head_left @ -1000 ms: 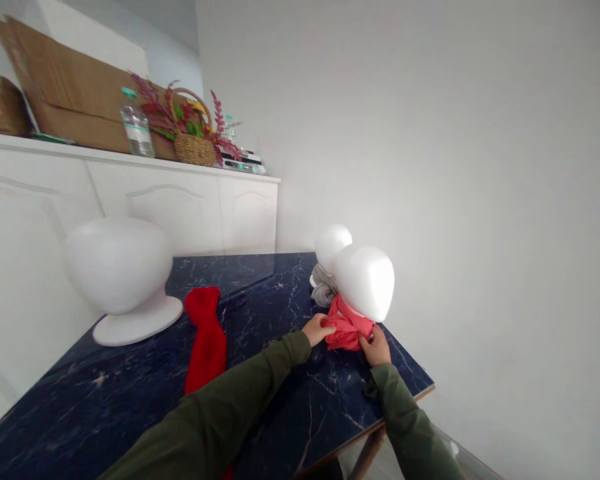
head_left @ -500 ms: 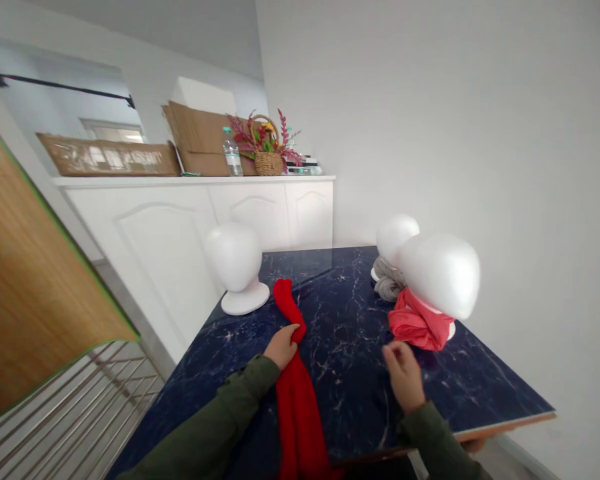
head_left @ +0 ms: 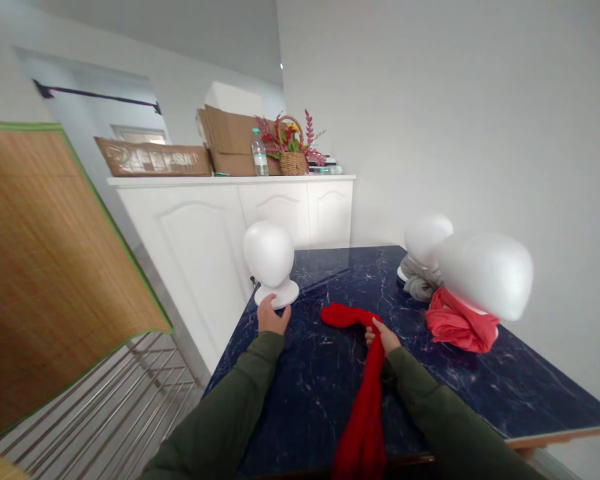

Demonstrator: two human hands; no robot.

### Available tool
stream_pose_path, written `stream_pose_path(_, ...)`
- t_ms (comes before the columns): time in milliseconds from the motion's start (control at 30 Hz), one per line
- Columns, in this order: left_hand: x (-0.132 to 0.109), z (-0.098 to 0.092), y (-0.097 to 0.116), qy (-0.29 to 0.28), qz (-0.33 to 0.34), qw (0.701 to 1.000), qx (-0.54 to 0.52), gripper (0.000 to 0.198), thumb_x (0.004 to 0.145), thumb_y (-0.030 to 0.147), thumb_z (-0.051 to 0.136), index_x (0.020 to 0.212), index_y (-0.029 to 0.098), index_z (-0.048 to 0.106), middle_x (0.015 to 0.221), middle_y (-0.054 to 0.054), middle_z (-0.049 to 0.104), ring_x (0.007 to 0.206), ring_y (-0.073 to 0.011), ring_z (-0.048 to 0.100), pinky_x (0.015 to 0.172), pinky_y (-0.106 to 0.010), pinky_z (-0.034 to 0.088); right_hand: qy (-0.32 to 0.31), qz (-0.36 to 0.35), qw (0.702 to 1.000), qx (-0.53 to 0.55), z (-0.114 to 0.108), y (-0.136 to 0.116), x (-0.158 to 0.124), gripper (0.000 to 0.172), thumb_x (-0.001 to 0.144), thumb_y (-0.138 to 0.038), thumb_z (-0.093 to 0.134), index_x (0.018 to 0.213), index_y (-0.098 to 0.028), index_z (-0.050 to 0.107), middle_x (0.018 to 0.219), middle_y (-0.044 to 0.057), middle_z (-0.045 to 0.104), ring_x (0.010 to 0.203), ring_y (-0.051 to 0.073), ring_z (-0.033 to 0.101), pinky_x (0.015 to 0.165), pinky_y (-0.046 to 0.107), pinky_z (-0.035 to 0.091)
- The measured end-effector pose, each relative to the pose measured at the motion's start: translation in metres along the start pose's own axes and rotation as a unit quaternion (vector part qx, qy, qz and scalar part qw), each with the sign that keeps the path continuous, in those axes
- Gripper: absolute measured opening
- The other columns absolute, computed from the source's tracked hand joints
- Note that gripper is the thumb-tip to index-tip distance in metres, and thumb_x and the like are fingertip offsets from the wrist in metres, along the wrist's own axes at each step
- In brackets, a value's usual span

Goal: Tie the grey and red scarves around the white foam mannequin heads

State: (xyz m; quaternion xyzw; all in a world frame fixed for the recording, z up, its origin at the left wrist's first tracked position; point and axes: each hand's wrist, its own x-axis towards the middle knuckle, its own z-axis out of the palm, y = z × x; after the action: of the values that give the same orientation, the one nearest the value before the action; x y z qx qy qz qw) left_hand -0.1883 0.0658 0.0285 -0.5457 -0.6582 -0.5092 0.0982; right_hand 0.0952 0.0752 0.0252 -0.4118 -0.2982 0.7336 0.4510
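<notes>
Red scarf (head_left: pixel 364 407) now pinched in right grip (head_left: pixel 383 337); left hand (head_left: pixel 272 316) open, apparently by foam head's stand (head_left: pixel 277 294).

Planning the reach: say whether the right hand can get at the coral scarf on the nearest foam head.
Probably yes: only marble tabletop lies between the right hand and the coral scarf, though that hand is pinching the red scarf.

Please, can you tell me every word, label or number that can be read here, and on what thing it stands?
Brown cardboard panel on the white cabinet: white printed marks, too blurred to read.
Plastic water bottle: has a label, too small to read.
Red cloth: no text visible.
White foam head: no text visible.
Nothing else shows readable text.
</notes>
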Motion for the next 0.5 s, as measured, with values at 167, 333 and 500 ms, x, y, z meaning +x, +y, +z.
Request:
stream_pose_path(167, 0.055, 0.004, -0.054, 0.03, -0.135, 0.989, 0.057, 0.093, 0.056, 0.05, 0.066, 0.127, 0.002, 0.029, 0.127, -0.024, 0.039, 0.119, -0.0352, 0.036, 0.097, -0.045, 0.032, -0.002, 0.008, 1.0, -0.012, 0.003, 0.005, -0.007, 0.029, 0.082, -0.039, 0.046, 0.064, -0.017, 0.041, 0.04, -0.008, 0.037, 0.028, 0.002, 0.028, 0.031, 0.014, 0.023)
stream_pose_path(333, 0.076, 0.02, -0.058, -0.053, -0.176, 0.982, 0.043, 0.098, 0.048, 0.056, 0.068, 0.127, 0.012, 0.03, 0.12, -0.019, 0.049, 0.107, -0.0368, 0.049, 0.087, -0.047, 0.04, -0.064, 0.063, 0.993, -0.079, 0.001, 0.034, -0.047, 0.03, 0.072, -0.046, 0.056, 0.078, -0.017, 0.048, 0.042, -0.007, 0.045, 0.026, 0.004, 0.03, 0.029, 0.015, 0.019)
stream_pose_path(500, 0.083, 0.023, -0.058, -0.079, -0.145, 0.986, 0.002, 0.083, 0.049, 0.053, 0.068, 0.116, 0.012, 0.041, 0.115, -0.016, 0.054, 0.102, -0.0309, 0.054, 0.084, -0.038, 0.045, -0.308, 0.073, 0.924, -0.213, -0.003, 0.05, -0.129, 0.035, 0.071, -0.048, 0.057, 0.088, -0.018, 0.058, 0.064, 0.0, 0.058, 0.044, 0.009, 0.051, 0.034, 0.018, 0.032)
